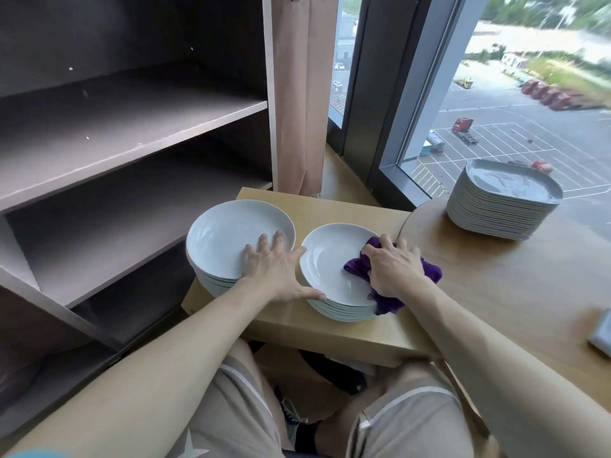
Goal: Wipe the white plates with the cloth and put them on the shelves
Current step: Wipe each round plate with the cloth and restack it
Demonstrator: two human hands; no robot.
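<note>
Both hands are down on the plates, set apart, one to each pile. The right hand is bunched around the purple cloth and presses it onto the near right part of the top plate of the right stack. The cloth spills over that plate's rim. The left hand lies flat with fingers spread on the top plate of the left stack, while its thumb reaches across to the rim of the plate being wiped, seemingly steadying it. Both stacks stand side by side, nearly touching, on a low wooden desk. The shelves open to the left of the plates and hold no plates in view, so a wiped plate must travel leftward over the left stack. The left hand is the nearer one for that carry. A third stack of squarish plates waits well apart on the round desk by the window.
</note>
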